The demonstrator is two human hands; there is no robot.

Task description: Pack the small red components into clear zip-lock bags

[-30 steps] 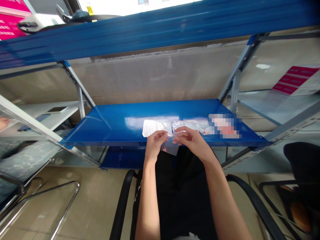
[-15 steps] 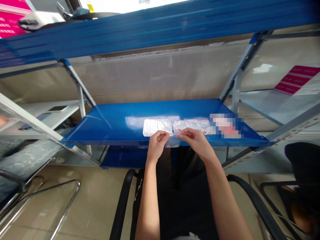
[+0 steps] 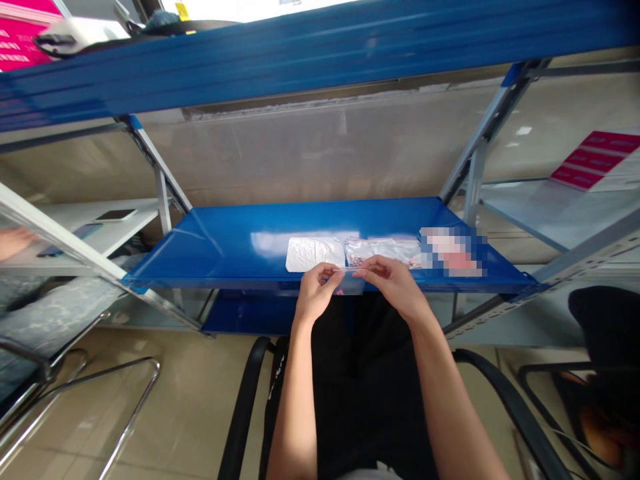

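Observation:
Between my two hands hangs a small clear plastic bag (image 3: 353, 287), held by its top edge in front of the shelf's front edge. My left hand (image 3: 317, 288) pinches the left end of that edge with thumb and fingers. The right end is pinched by my right hand (image 3: 387, 277). Something small and pink shows low in the bag, too small to name. Just behind my left hand lies a white, crinkled flat packet (image 3: 315, 253). Beside it, behind my right hand, is a pile of clear bags (image 3: 385, 250) with small reddish contents.
A blue shelf board (image 3: 225, 243) carries these things, with a pixelated patch at its right end. Metal uprights (image 3: 160, 167) stand at both sides. Phones (image 3: 116, 215) lie on the left white shelf, near another person's hand (image 3: 15, 243). Chair armrests (image 3: 247, 407) flank me.
My left hand has shifted slightly right along the bag's top edge. The other person's hand at the far left has come further into view. My right hand stays nearly still.

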